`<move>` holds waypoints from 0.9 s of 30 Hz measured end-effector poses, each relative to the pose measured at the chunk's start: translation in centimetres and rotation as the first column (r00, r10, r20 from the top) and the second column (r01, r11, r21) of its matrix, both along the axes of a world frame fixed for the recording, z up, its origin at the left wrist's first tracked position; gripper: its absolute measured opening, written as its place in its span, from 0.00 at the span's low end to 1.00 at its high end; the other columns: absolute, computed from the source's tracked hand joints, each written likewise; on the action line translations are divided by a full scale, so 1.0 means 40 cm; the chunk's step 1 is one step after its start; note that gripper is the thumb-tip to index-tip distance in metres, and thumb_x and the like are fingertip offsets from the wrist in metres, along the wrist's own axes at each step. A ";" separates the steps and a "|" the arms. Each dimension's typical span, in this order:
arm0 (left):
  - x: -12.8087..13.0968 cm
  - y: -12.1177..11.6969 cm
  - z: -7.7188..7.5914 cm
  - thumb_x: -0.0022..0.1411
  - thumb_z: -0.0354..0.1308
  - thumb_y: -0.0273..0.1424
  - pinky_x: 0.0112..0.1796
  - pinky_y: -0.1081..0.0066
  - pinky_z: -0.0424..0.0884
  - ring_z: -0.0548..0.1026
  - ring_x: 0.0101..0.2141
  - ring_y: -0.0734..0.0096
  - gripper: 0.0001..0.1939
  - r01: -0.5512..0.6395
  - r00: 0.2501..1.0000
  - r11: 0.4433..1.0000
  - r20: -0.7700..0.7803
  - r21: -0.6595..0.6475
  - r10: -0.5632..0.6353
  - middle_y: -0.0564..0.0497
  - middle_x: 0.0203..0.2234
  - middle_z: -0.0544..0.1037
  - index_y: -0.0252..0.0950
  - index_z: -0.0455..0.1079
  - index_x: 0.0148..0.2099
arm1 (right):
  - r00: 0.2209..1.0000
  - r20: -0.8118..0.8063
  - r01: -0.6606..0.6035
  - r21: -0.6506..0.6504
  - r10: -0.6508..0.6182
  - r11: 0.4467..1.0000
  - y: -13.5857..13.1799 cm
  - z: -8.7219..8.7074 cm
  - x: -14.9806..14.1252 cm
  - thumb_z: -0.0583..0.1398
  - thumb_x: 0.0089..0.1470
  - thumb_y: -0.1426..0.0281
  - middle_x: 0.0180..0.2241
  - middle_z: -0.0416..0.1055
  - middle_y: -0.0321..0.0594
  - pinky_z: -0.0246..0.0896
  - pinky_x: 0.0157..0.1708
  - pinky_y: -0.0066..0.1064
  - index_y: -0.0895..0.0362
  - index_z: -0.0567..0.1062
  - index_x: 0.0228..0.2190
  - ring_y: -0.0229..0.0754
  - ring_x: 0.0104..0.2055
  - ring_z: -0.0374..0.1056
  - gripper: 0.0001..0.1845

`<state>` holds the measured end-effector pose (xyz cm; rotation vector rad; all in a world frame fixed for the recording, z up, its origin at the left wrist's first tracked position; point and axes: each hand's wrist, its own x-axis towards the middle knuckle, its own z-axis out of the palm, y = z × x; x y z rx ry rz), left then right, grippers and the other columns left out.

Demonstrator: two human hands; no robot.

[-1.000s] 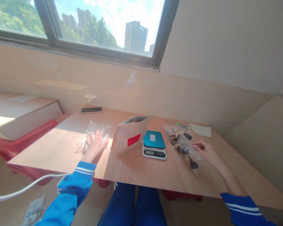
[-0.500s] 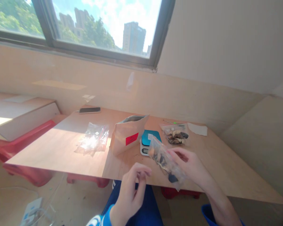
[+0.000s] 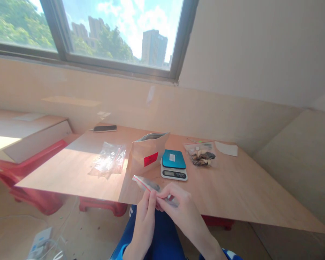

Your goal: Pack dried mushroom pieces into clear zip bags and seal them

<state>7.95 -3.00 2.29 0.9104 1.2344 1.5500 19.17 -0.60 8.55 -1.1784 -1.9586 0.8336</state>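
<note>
Both my hands meet over the near edge of the wooden table (image 3: 233, 195). My left hand (image 3: 144, 213) and my right hand (image 3: 178, 207) pinch a small clear zip bag (image 3: 146, 183) with a red seal strip, held edge-on so its contents are hidden. Behind it a brown paper pouch (image 3: 147, 153) with a red label stands open. To its right sits a small scale (image 3: 174, 164) with a teal top. A filled clear bag (image 3: 202, 155) of mixed dark and pale pieces lies further right.
A pile of empty clear bags (image 3: 108, 162) lies in sunlight left of the pouch. A phone (image 3: 105, 128) rests at the far left corner, a white paper (image 3: 226, 148) at the far right. Red stools (image 3: 24, 169) and a wooden box (image 3: 27, 131) stand to the left.
My right hand lifted one filled bag from the table's right side and carried it to the near edge. My left hand left the empty bags and joined it on the bag.
</note>
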 end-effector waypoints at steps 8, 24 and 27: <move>-0.032 0.009 0.040 0.65 0.49 0.41 0.29 0.74 0.63 0.68 0.24 0.73 0.19 0.244 0.954 0.962 -0.207 0.120 -0.216 0.54 0.19 0.68 0.36 0.64 0.25 | 0.998 -0.053 0.020 -0.131 -0.027 0.991 0.001 0.029 0.032 0.59 0.56 0.67 0.25 0.72 0.34 0.60 0.33 0.27 0.57 0.71 0.25 0.38 0.31 0.68 0.10; -0.027 -0.023 0.010 0.67 0.43 0.43 0.27 0.73 0.63 0.67 0.23 0.72 0.25 0.178 0.983 0.960 -0.088 0.214 -0.162 0.52 0.19 0.69 0.36 0.64 0.21 | 0.869 -0.395 0.349 0.063 -0.298 0.935 0.077 0.088 0.099 0.61 0.54 0.60 0.24 0.70 0.35 0.64 0.29 0.30 0.55 0.69 0.29 0.39 0.26 0.70 0.12; -0.026 -0.013 0.000 0.65 0.46 0.42 0.33 0.72 0.66 0.70 0.29 0.70 0.19 0.000 1.000 0.972 0.029 0.234 -0.007 0.52 0.25 0.71 0.37 0.67 0.28 | 0.851 -0.480 0.250 0.013 -0.213 0.968 0.062 0.101 0.074 0.62 0.53 0.60 0.22 0.69 0.32 0.64 0.27 0.28 0.55 0.68 0.30 0.36 0.23 0.68 0.13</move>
